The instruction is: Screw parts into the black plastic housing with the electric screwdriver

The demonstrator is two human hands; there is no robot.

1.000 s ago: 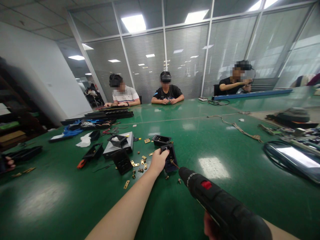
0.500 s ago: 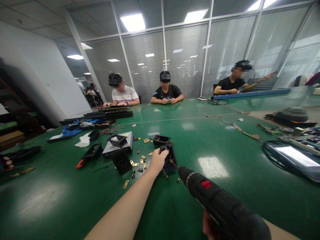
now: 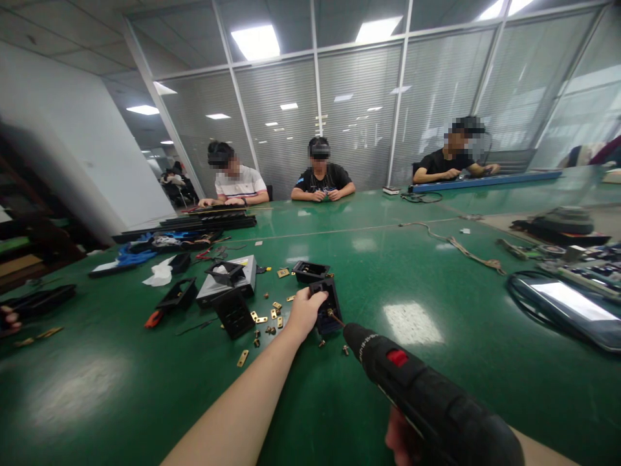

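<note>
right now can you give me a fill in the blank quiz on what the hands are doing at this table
1. The left hand steadies a small ____ plastic box on the table.
2. The right hand grips a black power ____ whose tip points into that box.
3. The tabletop is coloured ____.
4. Small ____-coloured metal plates lie scattered just left of the left hand.

Missing words: black; drill; green; brass
</note>
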